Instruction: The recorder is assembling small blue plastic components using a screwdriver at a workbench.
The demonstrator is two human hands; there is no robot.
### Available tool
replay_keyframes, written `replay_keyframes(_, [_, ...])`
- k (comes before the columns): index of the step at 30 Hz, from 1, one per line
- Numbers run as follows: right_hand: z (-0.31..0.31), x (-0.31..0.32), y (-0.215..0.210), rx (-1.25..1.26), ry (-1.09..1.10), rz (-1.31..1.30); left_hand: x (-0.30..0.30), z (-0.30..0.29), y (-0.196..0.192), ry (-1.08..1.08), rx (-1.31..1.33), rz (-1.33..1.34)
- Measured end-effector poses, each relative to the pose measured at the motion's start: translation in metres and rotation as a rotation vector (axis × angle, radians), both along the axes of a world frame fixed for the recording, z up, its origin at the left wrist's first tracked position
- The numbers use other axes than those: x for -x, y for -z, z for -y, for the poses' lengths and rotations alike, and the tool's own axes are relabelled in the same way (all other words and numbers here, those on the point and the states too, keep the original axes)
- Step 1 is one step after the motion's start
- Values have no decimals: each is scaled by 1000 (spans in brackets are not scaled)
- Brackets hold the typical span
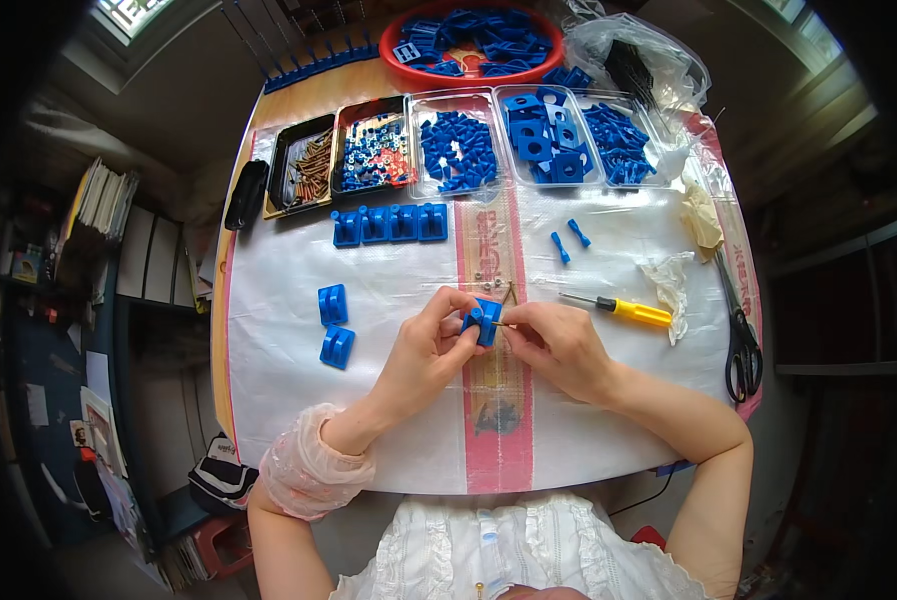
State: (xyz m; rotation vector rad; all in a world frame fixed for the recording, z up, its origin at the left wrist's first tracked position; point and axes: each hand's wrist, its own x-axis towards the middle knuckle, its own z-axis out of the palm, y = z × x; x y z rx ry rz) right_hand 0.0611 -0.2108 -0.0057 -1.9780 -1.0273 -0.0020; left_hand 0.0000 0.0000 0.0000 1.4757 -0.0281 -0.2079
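My left hand (431, 345) is closed round a small blue plastic bracket (485, 322) over the middle of the table. From the right, my right hand (561, 345) pinches a thin brass-coloured screw (504, 323) against the bracket's side; how deep it sits is hidden. Just beyond my hands lie loose brass screws (511, 292) and several small nuts (483, 282). Two blue brackets (336, 346) rest to the left, and a row of several more blue brackets (390, 224) stands farther back. A yellow-handled screwdriver (641, 312) lies right of my right hand.
Along the back stand trays of screws (315, 158), nuts and small parts (377, 150), blue plugs (459, 145), blue plates (534, 147) and blue pegs (619, 145). Behind them is a red basin (389, 68). Two blue pegs (571, 240), crumpled paper (669, 290) and black scissors (743, 360) lie right.
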Motion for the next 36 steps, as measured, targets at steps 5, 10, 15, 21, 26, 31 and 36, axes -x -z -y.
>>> replay_keyframes(5, [0, -1, 1, -34, -6, 248, -1, 2, -3, 14, -5, 5])
replay_keyframes(10, [0, -2, -3, 10, -41, 341, 0, 1, -2, 14, 17, -12])
replay_keyframes(15, [-3, -2, -1, -84, -22, 284, -3, -3, 1, 29, 107, -66])
replay_keyframes(21, [2, -2, -6, -137, -20, 358, -5, -12, 4, 41, 331, -223])
replay_keyframes(26, [4, -2, -9, -208, -21, 298, -7, -17, 0, 100, 511, -338])
replay_keyframes(31, [3, -1, -6, -213, -25, 353, -9, -16, -8, 144, 544, -338])
replay_keyframes(36, [3, -1, -8, -204, -27, 367, -8, -18, -6, 187, 486, -304])
